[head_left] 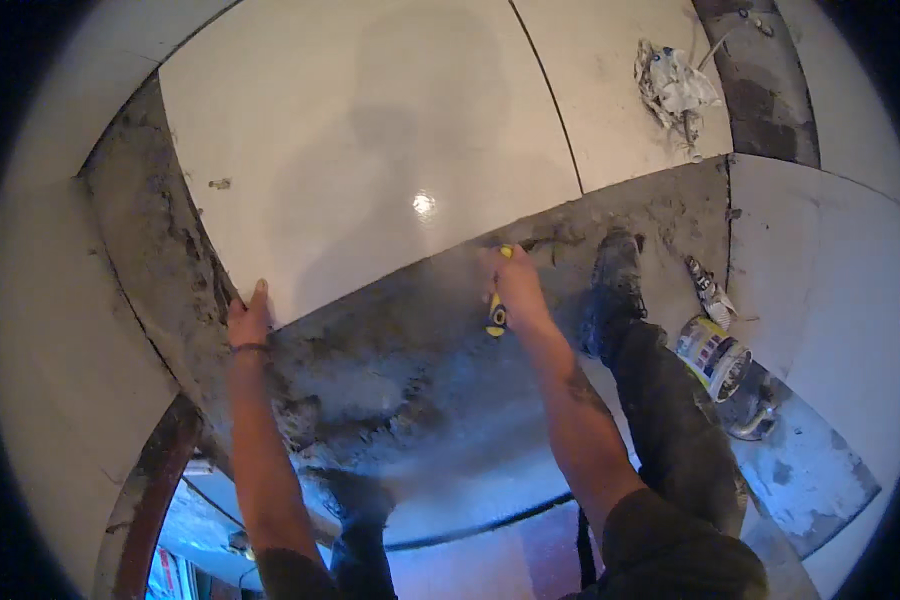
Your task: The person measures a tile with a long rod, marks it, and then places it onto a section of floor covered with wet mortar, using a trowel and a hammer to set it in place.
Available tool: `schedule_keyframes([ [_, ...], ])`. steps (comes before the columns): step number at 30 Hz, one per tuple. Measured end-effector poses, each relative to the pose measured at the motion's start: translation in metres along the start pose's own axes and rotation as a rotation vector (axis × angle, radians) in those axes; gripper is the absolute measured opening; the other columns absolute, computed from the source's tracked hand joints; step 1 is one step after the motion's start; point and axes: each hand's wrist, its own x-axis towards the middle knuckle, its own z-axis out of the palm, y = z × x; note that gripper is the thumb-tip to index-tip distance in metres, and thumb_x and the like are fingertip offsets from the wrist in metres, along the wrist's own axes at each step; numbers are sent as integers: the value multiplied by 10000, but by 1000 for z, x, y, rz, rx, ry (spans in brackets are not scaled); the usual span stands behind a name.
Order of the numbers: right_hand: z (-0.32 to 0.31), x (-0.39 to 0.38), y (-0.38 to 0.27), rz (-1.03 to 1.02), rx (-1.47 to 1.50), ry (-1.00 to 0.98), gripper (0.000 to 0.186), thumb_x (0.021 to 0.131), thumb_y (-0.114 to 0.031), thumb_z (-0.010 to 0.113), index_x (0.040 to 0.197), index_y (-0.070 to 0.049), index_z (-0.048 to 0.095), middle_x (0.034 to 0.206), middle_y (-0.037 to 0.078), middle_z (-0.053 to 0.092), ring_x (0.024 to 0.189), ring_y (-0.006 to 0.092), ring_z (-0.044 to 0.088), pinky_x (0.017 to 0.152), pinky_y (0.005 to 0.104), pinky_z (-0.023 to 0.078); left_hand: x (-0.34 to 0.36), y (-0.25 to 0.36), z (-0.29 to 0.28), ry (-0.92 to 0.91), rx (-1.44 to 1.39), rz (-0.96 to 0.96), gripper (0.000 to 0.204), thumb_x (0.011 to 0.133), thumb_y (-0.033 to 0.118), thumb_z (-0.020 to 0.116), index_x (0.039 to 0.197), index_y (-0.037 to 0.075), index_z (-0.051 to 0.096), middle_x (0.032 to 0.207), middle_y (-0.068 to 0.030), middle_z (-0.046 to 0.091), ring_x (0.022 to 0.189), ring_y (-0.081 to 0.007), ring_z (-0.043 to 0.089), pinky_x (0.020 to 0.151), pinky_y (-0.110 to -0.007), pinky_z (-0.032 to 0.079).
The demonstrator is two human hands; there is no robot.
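A large glossy cream tile point(300, 150) lies in front of me, its near edge bordering a strip of rough grey mortar point(370, 370). At the tile's near left corner is my left hand point(250, 318), its thumb against the tile and its other fingers curled at the edge, partly hidden. My right hand point(518, 285) is closed round a yellow-and-black handled tool point(497, 318) over the mortar, close to the tile's near edge. The tool's working end is hard to make out; haze or blur surrounds it.
Right of my boot point(618, 270) stand a white-and-yellow bucket point(710, 355) and a dirty, crumpled wrapped object point(708, 292). Crumpled plastic point(675, 85) lies on the neighbouring tile point(620, 50). Bare mortar runs down the left side, beside another tile point(60, 300). A dark red frame point(150, 490) stands at lower left.
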Motion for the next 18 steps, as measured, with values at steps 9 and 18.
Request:
schedule_keyframes([
  [9, 21, 2, 14, -34, 134, 61, 191, 818, -134, 611, 839, -94, 425, 620, -10, 434, 468, 89, 427, 429, 271, 403, 20, -34, -16, -86, 144, -21, 597, 753, 552, 664, 735, -31, 538, 689, -109, 533, 653, -202, 485, 634, -356, 425],
  [18, 19, -1, 12, -15, 149, 119, 188, 814, -130, 609, 825, -90, 426, 595, 1, 429, 452, 99, 424, 416, 272, 400, 3, -16, -11, -188, 165, -19, 719, 763, 661, 557, 806, -56, 572, 820, -257, 612, 745, -395, 575, 705, -462, 439],
])
